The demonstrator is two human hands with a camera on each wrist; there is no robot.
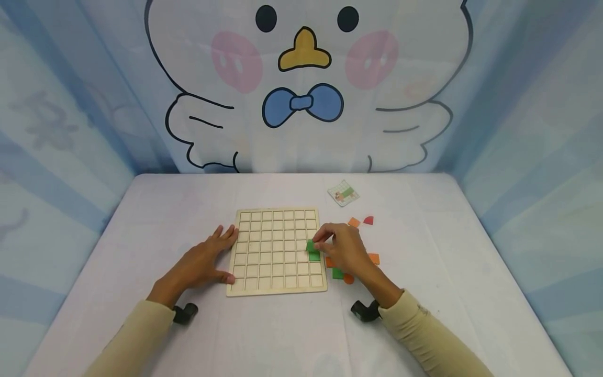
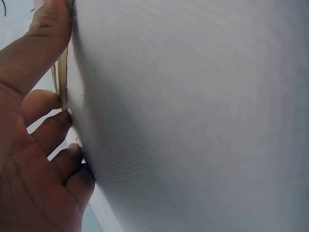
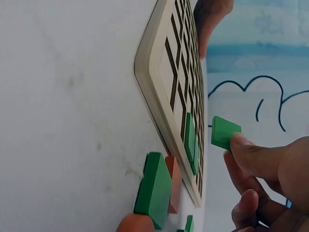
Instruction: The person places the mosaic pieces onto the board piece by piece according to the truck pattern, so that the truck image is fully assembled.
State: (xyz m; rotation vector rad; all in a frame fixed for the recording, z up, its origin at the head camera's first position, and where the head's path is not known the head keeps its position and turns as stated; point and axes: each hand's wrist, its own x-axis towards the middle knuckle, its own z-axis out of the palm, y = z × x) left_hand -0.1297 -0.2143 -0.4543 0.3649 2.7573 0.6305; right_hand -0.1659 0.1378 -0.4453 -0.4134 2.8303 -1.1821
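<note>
A pale wooden grid board (image 1: 278, 251) lies flat on the table. My left hand (image 1: 202, 264) rests at its left side, thumb and fingers spread, fingertips touching the edge. In the left wrist view, the fingers of that left hand (image 2: 43, 145) reach the board's thin side. My right hand (image 1: 344, 248) is over the board's right edge. It pinches a green square tile (image 3: 225, 132) between thumb and finger, held above the board. Green tiles (image 3: 189, 137) sit in the grid near the right edge, one of them (image 1: 314, 256) showing just below the fingertips.
Right of the board lie loose pieces, partly hidden by my right hand: orange tiles (image 1: 374, 258), a green tile (image 1: 337, 273), an orange round piece (image 1: 348, 278) and a red quarter-round piece (image 1: 369, 220). A small picture card (image 1: 343, 193) lies behind them. Printed curtains (image 1: 301, 141) surround the table.
</note>
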